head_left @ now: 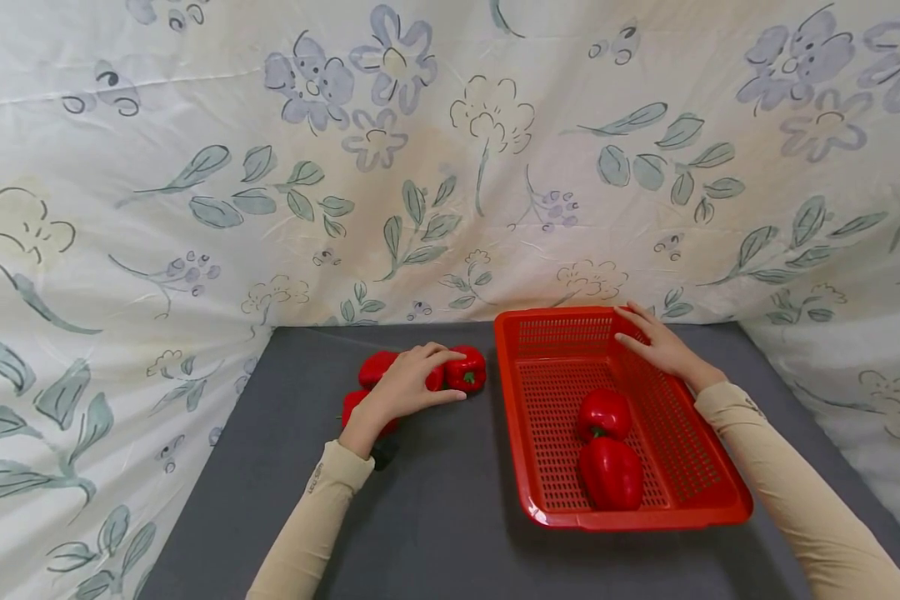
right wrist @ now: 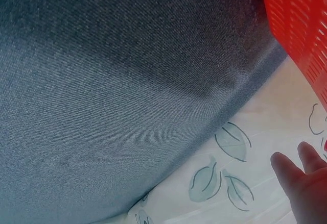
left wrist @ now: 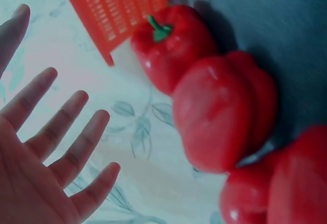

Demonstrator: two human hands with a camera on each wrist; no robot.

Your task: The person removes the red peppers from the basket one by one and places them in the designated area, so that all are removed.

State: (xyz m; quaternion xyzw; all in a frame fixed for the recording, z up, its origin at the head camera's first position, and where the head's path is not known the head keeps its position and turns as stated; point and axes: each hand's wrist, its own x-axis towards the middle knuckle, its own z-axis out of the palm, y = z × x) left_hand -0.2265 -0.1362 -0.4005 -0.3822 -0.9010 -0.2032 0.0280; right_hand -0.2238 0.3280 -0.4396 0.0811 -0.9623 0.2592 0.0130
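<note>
**Red peppers (head_left: 611,479), in and beside a red basket (head_left: 637,522)**

Head view. We list a dark grey table (head_left: 450,517), backed and flanked by a pale floral cloth (head_left: 487,250). Left hand (head_left: 405,385): fingers extended, thumb apart, nothing gripped; it hangs over a cluster (head_left: 373,367) of peppers left of the basket. The end pepper (head_left: 471,375), green stem towards us, shows between thumb and fingers; contact we cannot confirm. Right hand (head_left: 663,346): fingers outstretched at the basket's far right corner; whether they touch the rim we cannot tell. Inside pair (head_left: 604,412): two peppers on the perforated floor, one behind the other, nearer us than those fingers.

Left wrist view. Tabletop at upper right, floral cloth beyond. We record four fingers spread wide, palm in sight, apart from the peppers, which run in a chain to their right; the stemmed one lies by the basket.

Right wrist view. Table at left, weave visible; cloth at lower right. We note two fingertips, straight and parted, below the basket's slotted wall.
</note>
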